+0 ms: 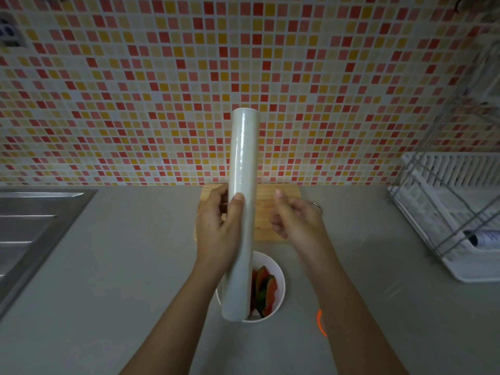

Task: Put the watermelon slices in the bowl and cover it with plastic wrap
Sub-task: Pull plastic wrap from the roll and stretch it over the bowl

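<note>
A long white roll of plastic wrap (242, 185) stands nearly upright in mid-air, gripped around its middle by my left hand (216, 226). Its lower end hangs over a white bowl (280, 290) on the counter, hiding the bowl's left side. Red watermelon slices with green rind (266, 289) lie inside the bowl. My right hand (295, 217) hovers just right of the roll, fingers loosely curled and apart, holding nothing. No film is visibly pulled out from the roll.
A wooden cutting board (281, 212) lies against the tiled wall behind the hands. A steel sink (35, 226) is at the left. A white dish rack (454, 220) stands at the right. An orange ring (320, 322) lies by my right forearm.
</note>
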Action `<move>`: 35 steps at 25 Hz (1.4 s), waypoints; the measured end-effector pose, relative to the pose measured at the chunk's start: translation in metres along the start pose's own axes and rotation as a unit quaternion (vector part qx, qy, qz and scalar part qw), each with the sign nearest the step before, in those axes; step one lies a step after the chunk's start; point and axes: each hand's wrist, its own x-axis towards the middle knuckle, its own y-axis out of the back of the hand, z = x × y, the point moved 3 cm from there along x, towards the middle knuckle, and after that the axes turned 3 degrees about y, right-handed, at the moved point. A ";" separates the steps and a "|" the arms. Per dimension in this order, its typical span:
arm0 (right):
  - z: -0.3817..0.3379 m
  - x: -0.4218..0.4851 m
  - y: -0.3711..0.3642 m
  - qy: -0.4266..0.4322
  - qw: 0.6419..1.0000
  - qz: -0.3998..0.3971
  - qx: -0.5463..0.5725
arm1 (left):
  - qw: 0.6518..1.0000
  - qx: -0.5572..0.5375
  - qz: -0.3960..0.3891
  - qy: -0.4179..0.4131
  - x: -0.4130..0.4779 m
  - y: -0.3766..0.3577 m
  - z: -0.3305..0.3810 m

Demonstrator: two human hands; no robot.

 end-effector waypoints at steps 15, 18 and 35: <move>0.005 -0.010 -0.003 -0.002 1.000 -0.006 0.012 | 0.999 -0.030 0.002 0.016 -0.005 0.000 -0.001; 0.007 -0.021 -0.001 0.041 0.999 -0.002 -0.023 | 0.999 -0.029 0.012 0.012 -0.002 0.000 0.001; 0.008 -0.037 0.000 0.110 0.984 -0.081 -0.114 | 0.998 -0.044 0.047 -0.022 0.021 0.002 0.022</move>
